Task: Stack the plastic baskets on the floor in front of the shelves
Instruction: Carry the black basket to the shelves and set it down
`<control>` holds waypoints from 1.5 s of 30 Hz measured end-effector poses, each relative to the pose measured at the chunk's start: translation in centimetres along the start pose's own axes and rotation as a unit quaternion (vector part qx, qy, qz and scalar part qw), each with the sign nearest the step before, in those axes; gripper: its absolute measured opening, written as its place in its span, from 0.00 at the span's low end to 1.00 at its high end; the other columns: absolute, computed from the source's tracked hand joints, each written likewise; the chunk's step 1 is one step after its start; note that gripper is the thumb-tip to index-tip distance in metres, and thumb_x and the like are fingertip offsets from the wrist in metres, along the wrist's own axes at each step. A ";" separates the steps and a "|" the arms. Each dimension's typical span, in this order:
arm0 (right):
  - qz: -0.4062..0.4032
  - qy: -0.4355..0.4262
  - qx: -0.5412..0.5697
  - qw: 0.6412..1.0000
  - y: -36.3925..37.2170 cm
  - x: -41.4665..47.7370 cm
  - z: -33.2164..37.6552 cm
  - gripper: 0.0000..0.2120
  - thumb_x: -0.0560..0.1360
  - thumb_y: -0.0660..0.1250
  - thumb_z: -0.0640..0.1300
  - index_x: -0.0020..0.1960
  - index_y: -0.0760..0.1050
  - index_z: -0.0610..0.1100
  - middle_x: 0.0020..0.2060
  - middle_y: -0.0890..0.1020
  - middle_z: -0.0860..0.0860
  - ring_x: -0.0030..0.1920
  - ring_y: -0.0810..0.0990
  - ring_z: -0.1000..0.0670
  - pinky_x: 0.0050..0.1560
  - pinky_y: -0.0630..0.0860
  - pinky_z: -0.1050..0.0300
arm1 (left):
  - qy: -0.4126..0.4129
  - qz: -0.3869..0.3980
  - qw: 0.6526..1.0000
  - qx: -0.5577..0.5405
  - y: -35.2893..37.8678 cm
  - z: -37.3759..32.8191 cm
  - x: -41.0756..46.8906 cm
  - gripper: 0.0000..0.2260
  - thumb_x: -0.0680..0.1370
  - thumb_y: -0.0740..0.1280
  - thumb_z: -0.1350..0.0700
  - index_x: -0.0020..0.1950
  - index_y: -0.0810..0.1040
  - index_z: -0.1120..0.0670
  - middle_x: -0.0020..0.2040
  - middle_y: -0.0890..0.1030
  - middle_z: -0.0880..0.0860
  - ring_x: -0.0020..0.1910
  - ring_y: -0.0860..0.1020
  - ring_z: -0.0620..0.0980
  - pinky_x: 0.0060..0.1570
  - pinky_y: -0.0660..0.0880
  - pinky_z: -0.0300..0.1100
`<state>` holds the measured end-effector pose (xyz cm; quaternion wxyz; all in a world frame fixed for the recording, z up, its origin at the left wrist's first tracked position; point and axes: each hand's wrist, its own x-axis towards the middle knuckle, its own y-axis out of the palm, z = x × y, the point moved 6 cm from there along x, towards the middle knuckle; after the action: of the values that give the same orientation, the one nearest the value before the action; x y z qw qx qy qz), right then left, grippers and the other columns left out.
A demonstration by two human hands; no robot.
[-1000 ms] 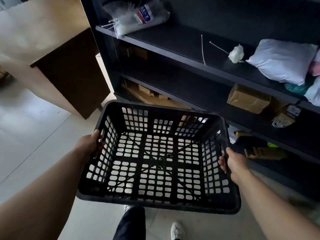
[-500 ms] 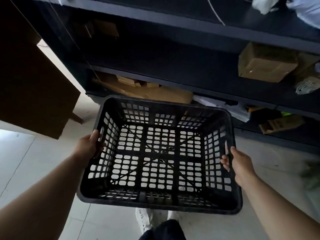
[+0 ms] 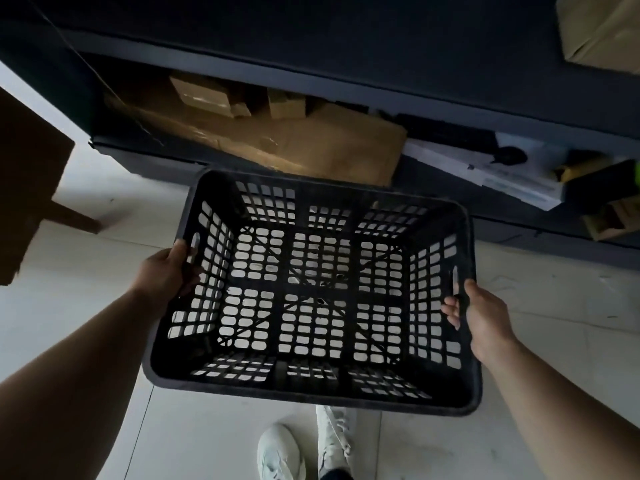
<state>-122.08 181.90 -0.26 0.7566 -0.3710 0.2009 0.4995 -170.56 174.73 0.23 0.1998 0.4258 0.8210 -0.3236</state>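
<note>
I hold a black perforated plastic basket [image 3: 311, 386] level in front of me, above the pale tiled floor [image 3: 104, 306]. My left hand [image 3: 169, 271] grips the handle slot on its left wall. My right hand [image 3: 481, 313] grips the handle slot on its right wall, fingers hooked inside. The basket is empty and the floor shows through its grid bottom. Its far rim sits just before the bottom board of the dark shelves [image 3: 311, 74]. No other basket is visible.
The lowest shelf holds flattened cardboard [image 3: 311, 147], small boxes [image 3: 204, 95] and a white flat package [image 3: 502, 174]. A brown wooden cabinet [image 3: 27, 188] stands at the left. My white shoes [image 3: 280, 452] are on the floor under the basket's near edge.
My view has tilted down and closer to the shelves' base. The basket has come lower and nearer the bottom shelf, with both hands holding the same handle slots.
</note>
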 end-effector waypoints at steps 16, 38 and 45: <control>0.000 0.002 0.001 1.000 6.1 8.7 -4.9 0.14 0.82 0.56 0.50 0.57 0.75 0.43 0.37 0.80 0.47 0.38 0.80 0.50 0.39 0.73 0.58 | 0.008 0.036 0.999 0.014 4.4 5.3 10.2 0.16 0.82 0.54 0.46 0.48 0.75 0.55 0.39 0.77 0.57 0.34 0.73 0.52 0.33 0.67 0.44; -0.051 -0.150 -0.293 0.943 6.7 6.3 -1.9 0.17 0.76 0.59 0.57 0.58 0.73 0.48 0.53 0.80 0.44 0.48 0.79 0.42 0.51 0.78 0.45 | 0.038 -0.093 0.920 0.379 5.0 1.9 7.5 0.23 0.80 0.57 0.48 0.71 0.64 0.59 0.66 0.69 0.69 0.64 0.67 0.69 0.63 0.65 0.58; 0.012 -0.250 -0.372 0.894 8.9 -2.4 5.1 0.24 0.78 0.63 0.47 0.72 0.67 0.43 0.73 0.67 0.44 0.74 0.63 0.44 0.74 0.59 0.48 | 0.138 -0.038 0.900 0.411 5.8 -4.0 -1.0 0.23 0.78 0.61 0.51 0.74 0.65 0.51 0.71 0.69 0.58 0.67 0.67 0.64 0.63 0.65 0.58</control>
<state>-131.49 186.35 1.37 0.5826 -0.4856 -0.1914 0.6230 -165.43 179.48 1.60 -0.1205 0.4791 0.6494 -0.5781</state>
